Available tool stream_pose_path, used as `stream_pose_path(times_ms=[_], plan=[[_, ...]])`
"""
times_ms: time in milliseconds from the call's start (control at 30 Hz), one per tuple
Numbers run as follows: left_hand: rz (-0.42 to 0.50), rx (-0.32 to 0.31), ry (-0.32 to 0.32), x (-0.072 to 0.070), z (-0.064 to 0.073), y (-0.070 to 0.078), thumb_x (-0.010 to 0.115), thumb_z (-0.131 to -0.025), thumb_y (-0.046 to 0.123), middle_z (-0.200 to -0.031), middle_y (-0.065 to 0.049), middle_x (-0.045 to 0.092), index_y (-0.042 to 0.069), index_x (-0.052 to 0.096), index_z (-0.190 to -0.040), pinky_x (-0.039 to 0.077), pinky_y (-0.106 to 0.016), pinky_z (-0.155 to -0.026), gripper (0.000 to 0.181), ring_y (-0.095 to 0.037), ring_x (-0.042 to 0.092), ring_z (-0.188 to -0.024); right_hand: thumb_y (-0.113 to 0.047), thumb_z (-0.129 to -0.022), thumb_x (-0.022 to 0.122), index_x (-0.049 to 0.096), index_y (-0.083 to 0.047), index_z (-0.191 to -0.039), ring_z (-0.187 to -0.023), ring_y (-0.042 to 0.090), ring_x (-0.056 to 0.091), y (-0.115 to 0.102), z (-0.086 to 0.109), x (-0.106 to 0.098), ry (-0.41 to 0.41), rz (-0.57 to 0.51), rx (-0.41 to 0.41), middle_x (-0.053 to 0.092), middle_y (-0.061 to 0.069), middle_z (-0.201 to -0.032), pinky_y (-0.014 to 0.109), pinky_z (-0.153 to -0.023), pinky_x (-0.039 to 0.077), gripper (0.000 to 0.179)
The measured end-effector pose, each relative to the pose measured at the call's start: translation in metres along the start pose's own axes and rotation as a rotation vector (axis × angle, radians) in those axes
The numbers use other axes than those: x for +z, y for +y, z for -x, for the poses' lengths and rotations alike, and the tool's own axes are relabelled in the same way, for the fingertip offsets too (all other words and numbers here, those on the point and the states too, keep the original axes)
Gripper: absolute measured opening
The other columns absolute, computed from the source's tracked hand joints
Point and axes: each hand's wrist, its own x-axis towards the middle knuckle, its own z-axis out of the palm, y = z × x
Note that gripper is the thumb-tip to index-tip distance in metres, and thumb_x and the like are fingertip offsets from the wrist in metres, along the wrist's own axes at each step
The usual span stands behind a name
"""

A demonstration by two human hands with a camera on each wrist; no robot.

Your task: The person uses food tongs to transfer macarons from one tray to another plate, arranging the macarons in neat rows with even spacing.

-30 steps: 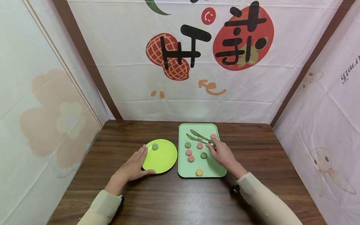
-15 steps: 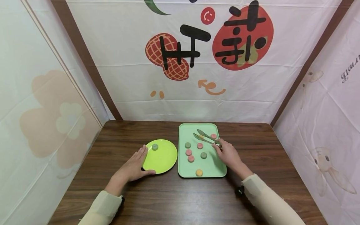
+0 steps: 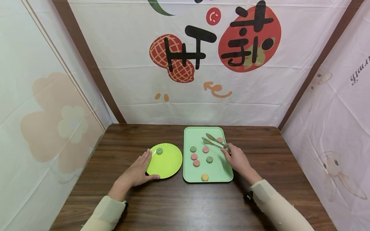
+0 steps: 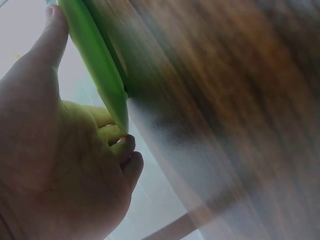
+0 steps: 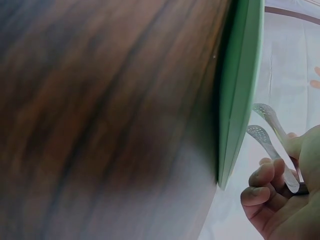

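My left hand [image 3: 136, 169] rests against the near left rim of a lime-green plate [image 3: 167, 165], fingers straight and thumb spread along it; the left wrist view shows the plate's edge [image 4: 102, 65] close against the fingers. One green macaron [image 3: 159, 150] lies on that plate. My right hand [image 3: 238, 160] grips metal tongs [image 3: 215, 142], whose perforated tips stand apart over the back of a mint tray [image 3: 189, 175]. Curled fingers hold the tongs' handle end in the right wrist view. A pink macaron [image 3: 220, 140] sits just right of the tips.
Elsewhere on the tray are green macarons [image 3: 209, 159], several pink macarons [image 3: 194, 156] and a yellow macaron [image 3: 205, 177] near the front edge. Plate and tray stand side by side on the dark wooden table [image 3: 173, 205]. A printed cloth wall [image 3: 185, 112] rises behind.
My right hand and the tongs have shifted right across the back of the tray. The yellow macaron there, visible before, is now hidden at the tongs' tips. My left hand stays put.
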Motion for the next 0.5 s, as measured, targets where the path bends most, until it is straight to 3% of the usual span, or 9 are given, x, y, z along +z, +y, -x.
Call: stream_pose_path(times_ms=[500], plan=[[0.004, -0.002, -0.002, -0.0003, 0.0000, 0.0012, 0.070, -0.093, 0.073, -0.176, -0.030, 0.010, -0.011, 0.013, -0.167, 0.021, -0.060, -0.131, 0.126, -0.046, 0.016, -0.163, -0.030, -0.109, 0.068, 0.069, -0.001, -0.127, -0.098, 0.035, 0.076, -0.0003, 0.0001, -0.0022, -0.024, -0.020, 0.021, 0.077, 0.017, -0.106, 0.048, -0.073, 0.063, 0.034]])
